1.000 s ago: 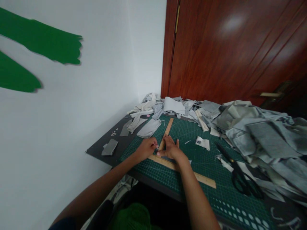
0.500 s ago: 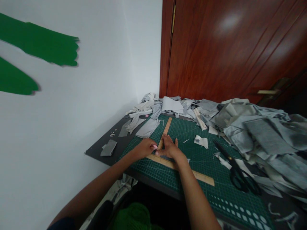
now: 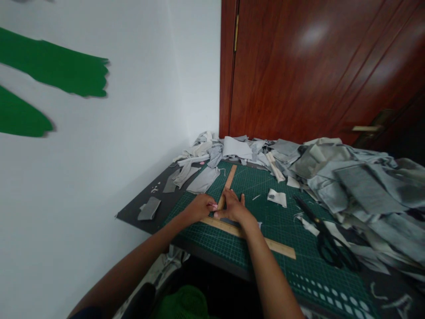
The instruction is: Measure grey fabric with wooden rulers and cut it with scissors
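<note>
My left hand is closed in a pinch on a small pink piece of tailor's chalk, beside the wooden ruler that runs away from me. My right hand lies spread, fingertips pressing on that ruler's near part. A second wooden ruler crosses in front of both hands, partly under my right wrist. Whether the two rulers are joined cannot be told. Between and under my hands a bit of grey fabric shows, mostly hidden. Beneath everything is a green gridded cutting mat.
Black scissors lie on the mat at right. A large heap of grey fabric fills the right side, with more scraps along the back. Grey pieces lie at left. A white wall borders the left, a door the back.
The view has shifted slightly. My left hand with the chalk has barely moved against the ruler, and my right hand stays pressed in the same place.
</note>
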`<state>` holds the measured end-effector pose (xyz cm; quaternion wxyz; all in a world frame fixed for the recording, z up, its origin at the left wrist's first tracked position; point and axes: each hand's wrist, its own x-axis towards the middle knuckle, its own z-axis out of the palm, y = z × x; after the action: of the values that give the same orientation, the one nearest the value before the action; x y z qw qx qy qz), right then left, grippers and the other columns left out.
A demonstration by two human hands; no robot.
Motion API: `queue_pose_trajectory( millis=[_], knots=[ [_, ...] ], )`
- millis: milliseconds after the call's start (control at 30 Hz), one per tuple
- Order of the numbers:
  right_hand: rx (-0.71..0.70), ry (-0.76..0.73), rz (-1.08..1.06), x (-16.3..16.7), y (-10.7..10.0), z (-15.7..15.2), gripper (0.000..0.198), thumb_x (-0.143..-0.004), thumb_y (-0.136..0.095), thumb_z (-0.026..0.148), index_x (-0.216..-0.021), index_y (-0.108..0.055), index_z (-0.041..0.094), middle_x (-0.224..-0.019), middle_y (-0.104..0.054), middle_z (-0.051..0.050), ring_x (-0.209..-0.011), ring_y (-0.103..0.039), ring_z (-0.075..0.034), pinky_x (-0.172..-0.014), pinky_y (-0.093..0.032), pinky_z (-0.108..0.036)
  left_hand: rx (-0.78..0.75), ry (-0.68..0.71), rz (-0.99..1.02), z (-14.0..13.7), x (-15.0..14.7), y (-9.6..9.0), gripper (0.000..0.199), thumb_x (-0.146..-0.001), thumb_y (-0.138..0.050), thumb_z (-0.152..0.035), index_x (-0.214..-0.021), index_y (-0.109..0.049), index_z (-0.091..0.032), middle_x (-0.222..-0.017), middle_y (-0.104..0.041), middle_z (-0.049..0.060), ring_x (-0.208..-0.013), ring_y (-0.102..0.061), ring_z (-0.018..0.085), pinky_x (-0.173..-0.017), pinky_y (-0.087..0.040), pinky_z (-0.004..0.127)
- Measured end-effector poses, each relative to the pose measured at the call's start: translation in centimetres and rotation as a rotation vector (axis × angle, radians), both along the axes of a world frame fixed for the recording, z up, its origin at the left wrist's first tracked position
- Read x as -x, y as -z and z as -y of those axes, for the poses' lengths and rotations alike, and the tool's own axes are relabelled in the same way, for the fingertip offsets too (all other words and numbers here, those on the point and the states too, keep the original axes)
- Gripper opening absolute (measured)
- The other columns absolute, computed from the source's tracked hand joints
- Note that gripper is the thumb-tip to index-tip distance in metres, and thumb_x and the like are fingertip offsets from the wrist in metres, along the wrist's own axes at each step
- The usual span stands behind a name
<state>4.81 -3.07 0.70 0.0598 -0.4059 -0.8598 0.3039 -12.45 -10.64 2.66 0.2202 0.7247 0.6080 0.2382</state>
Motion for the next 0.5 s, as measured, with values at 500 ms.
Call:
queue_pose_trajectory(
  millis=[500],
  knots=[
    [-0.018,0.001,-0.007,0.0,0.0,0.0,0.103,-0.074,-0.076,0.039,-0.160,-0.022,0.021,-0.170,-0.017,-0.014,-0.157,-0.006,-0.030,-0.119,0.012,-0.058,0.072,-0.026,0.117,-0.7,0.8,1.5,0.016,-0.076,-0.059,-0.023,-0.066,-0.067,-0.013,-0.061,-0.061,-0.002,-0.061,-0.053,0.012,-0.059,-0.034,0.021]
  ],
)
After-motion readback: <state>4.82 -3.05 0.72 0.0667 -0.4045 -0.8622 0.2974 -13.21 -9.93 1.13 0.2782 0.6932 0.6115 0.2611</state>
